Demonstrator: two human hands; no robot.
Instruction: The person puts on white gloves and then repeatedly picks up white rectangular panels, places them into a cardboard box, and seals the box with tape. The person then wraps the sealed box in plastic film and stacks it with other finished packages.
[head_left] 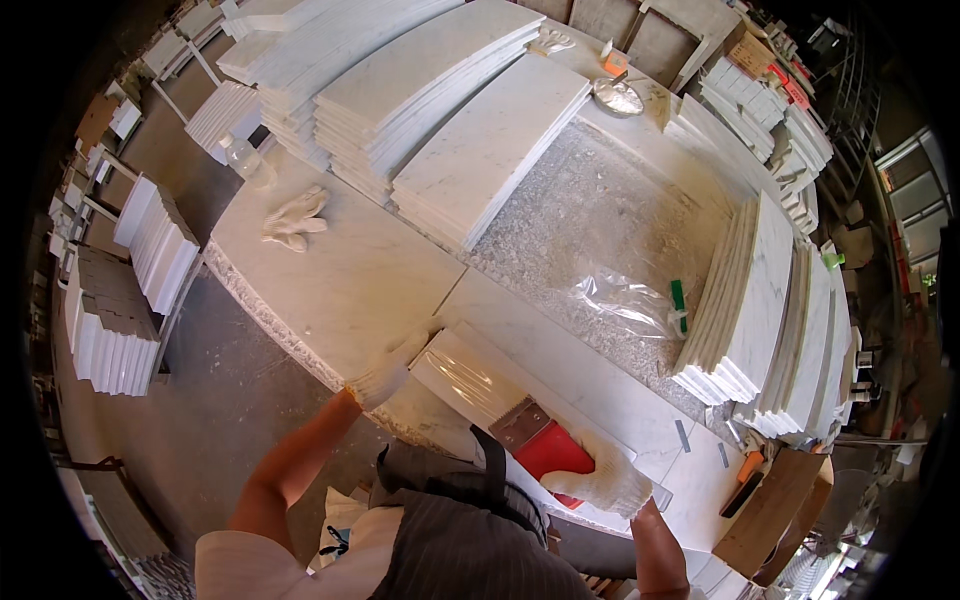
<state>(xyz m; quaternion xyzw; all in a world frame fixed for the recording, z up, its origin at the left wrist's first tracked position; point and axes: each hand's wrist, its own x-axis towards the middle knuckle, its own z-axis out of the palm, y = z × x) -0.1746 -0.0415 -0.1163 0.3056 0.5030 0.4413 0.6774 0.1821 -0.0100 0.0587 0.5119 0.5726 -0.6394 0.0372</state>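
Observation:
My right hand [605, 480], in a white knit glove, grips a wide red scraper [548, 450]. The scraper's dark, worn blade lies over a long white marble slab [500, 372] with a glossy, film-like shine at its left part. At the slab's left end is my left hand [388, 372], gloved too and blurred, its fingers stretched out along the end. Whether those fingers touch the slab I cannot tell. Under the slab is a pale stone worktop [350, 275] with a rough front edge.
Stacks of white slabs [430, 75] stand at the back, with more slabs [745, 300] on edge at the right. A spare glove [295, 218], plastic bottle [245, 158], crumpled clear plastic [625, 300], green tool [679, 306], metal bowl [618, 97] and orange-handled tool [745, 478] lie around.

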